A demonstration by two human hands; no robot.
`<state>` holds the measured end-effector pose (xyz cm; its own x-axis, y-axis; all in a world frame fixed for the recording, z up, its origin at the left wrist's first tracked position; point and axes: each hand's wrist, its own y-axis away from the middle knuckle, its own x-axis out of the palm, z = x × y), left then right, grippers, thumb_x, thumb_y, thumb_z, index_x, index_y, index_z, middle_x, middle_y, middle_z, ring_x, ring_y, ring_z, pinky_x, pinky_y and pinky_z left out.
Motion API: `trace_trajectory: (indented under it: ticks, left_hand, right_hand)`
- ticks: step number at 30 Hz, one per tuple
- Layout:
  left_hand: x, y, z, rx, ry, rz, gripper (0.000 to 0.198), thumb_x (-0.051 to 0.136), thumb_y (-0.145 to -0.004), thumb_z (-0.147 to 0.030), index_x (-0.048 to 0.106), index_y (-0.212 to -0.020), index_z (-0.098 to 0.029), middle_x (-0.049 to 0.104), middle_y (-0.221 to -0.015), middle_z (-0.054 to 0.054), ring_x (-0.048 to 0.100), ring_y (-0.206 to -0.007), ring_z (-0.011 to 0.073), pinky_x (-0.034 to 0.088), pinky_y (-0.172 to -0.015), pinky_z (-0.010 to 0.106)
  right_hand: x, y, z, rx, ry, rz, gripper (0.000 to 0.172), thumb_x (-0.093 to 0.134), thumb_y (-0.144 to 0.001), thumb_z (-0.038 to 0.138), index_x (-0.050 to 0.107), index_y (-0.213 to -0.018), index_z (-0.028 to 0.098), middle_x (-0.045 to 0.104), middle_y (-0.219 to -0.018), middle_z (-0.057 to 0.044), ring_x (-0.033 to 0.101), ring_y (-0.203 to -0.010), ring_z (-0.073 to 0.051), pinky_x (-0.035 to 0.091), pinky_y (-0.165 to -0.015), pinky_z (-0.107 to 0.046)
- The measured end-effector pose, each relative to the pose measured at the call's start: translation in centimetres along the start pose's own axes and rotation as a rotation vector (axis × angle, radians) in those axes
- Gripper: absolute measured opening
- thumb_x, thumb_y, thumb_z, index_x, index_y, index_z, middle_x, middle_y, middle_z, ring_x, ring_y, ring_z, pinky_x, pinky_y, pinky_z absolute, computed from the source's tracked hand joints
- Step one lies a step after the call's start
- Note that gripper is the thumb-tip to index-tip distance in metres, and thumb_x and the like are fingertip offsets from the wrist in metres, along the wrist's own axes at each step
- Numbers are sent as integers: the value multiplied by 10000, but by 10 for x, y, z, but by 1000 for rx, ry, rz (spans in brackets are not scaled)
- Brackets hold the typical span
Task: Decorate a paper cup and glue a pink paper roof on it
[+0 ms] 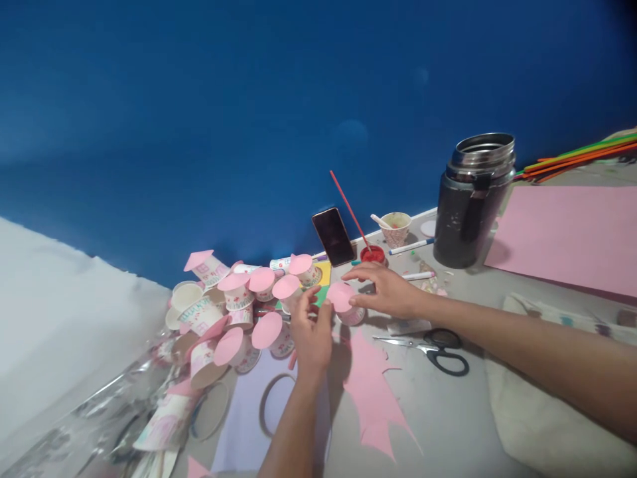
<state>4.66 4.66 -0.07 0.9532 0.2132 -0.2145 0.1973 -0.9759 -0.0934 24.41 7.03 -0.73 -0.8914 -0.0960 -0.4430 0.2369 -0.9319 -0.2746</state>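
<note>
A small paper cup [352,316] with a pink paper disc [340,297] on top stands on the table between my hands. My right hand [385,290] reaches in from the right, its thumb on the disc's edge and its fingers curved round the far side. On the other side is my left hand [312,332], fingers apart and loosely bent. Its thumb is close to the disc; whether it touches I cannot tell. Several similar printed cups with pink tops, such as one cup [283,340], crowd the left side. Below lies a jagged pink paper scrap [373,392].
Black-handled scissors [440,352] lie right of the scrap. A phone [333,236] leans on the blue wall [223,119], near a red pot [373,254] with a stick. A dark flask [470,206], pink sheet [572,232] and cloth [537,405] are at right. Tape rolls [263,405] lie lower left.
</note>
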Motion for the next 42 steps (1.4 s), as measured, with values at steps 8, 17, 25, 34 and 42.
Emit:
trace_trajectory:
  ticks: [8, 17, 25, 34, 42]
  left_hand:
    - [5, -1, 14, 448, -479, 106, 390, 625, -950, -429, 699, -1278, -233, 528, -1416, 137, 463, -1410, 334, 353, -1203, 570]
    - [9, -7, 14, 378, -432, 90, 382, 616, -949, -464, 727, -1227, -226, 625, -1363, 139, 549, -1337, 330, 395, -1175, 560]
    - [12, -6, 16, 292, -330, 94, 392, 640, -939, -459, 736, -1233, -219, 639, -1404, 134, 562, -1356, 315, 427, -1162, 507]
    - [13, -4, 15, 297, -335, 98, 396, 610, -963, -426, 725, -1266, -199, 648, -1398, 149, 560, -1369, 300, 381, -1210, 499]
    - [3, -3, 12, 415, -355, 58, 407, 584, -1001, -428, 663, -1362, -256, 618, -1453, 128, 524, -1417, 312, 409, -1190, 511]
  right_hand:
    - [0, -1, -17, 17, 89, -28, 377, 639, -816, 121, 717, -1180, 182, 710, -1276, -126, 630, -1216, -298, 482, -1062, -476]
    - [-1, -2, -26, 40, 106, -26, 345, 648, -798, 108, 724, -1130, 160, 723, -1222, -143, 627, -1199, -319, 467, -1051, -486]
    - [4, 0, -16, 18, -8, 57, 785, 785, -715, 230, 527, -1456, 213, 659, -1376, -119, 627, -1230, -303, 512, -986, -434]
    - [16, -2, -16, 80, -76, 95, 1018, 823, -668, 287, 378, -1579, 197, 633, -1409, -153, 572, -1313, -344, 476, -1048, -484]
    - [13, -1, -7, 34, -30, 33, 892, 762, -717, 272, 425, -1541, 208, 669, -1339, -150, 611, -1241, -354, 496, -990, -487]
